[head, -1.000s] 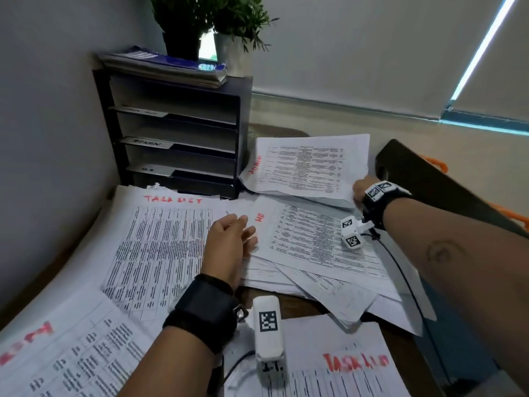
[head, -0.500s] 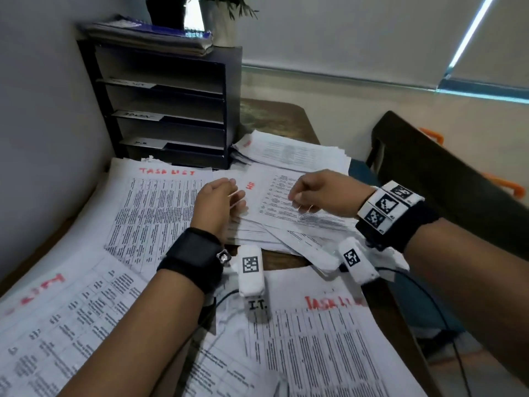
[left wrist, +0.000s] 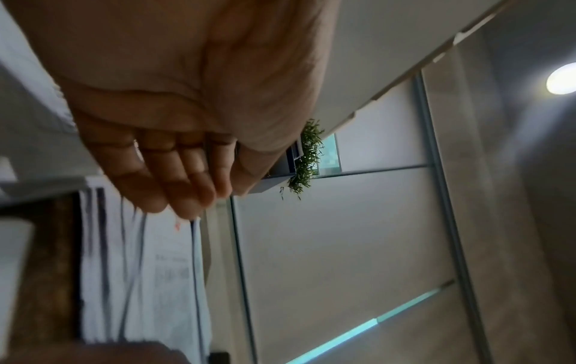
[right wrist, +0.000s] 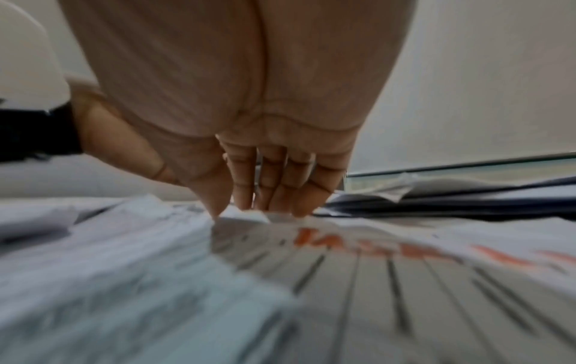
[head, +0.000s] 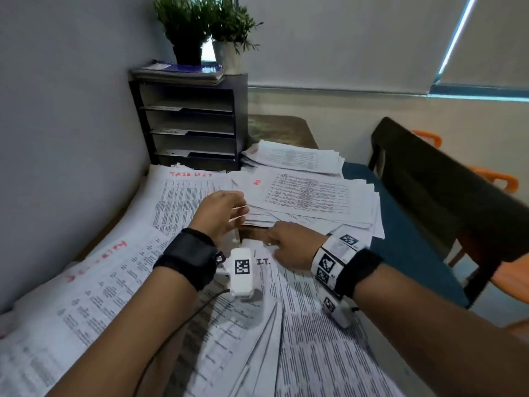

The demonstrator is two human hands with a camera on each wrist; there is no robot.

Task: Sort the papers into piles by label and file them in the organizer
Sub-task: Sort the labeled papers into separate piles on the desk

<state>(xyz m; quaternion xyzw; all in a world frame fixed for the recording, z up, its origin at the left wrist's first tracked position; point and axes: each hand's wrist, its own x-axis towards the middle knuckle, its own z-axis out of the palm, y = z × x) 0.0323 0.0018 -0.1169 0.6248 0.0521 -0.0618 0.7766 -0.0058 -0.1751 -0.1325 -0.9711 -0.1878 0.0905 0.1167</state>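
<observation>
Head view: organizer (head: 189, 121) stands at the back of the surface (head: 279, 128) against the wall; all places below are given from it. Papers lie in five visible groups: one pile (head: 292, 157) just right of its base, a second pile with a short red label (head: 309, 196) in front of that, a "TASK LIST" spread (head: 183, 193) directly in front of the organizer, a red-labelled spread (head: 94, 282) further toward the camera on the left, and the nearest sheets with the "I.T." sheet (head: 274, 282) on top. Left hand (head: 220, 216) sits at the near left corner of the second pile, fingers loosely curled, nothing clearly gripped. Right hand (head: 289, 245) lies flat on the top edge of the I.T. sheet, farther from the organizer than the left; that sheet's long axis runs from the camera toward the organizer, so it lies under and behind the fingertips. Right hand is the nearer one to it. Left wrist view: fingers (left wrist: 187, 187) relaxed, half extended, empty, over the sheet edges (left wrist: 140, 258) below. Right wrist view: fingers (right wrist: 280, 187) straight, together, tips pressing the sheet edge (right wrist: 311, 236) by a blurred red label; thumb out to the side, no pinch. Organizer: four slots visible, whether any hold papers I cannot tell. Two potted plants (head: 206, 27) and a folder stack (head: 177, 71) on top.
</observation>
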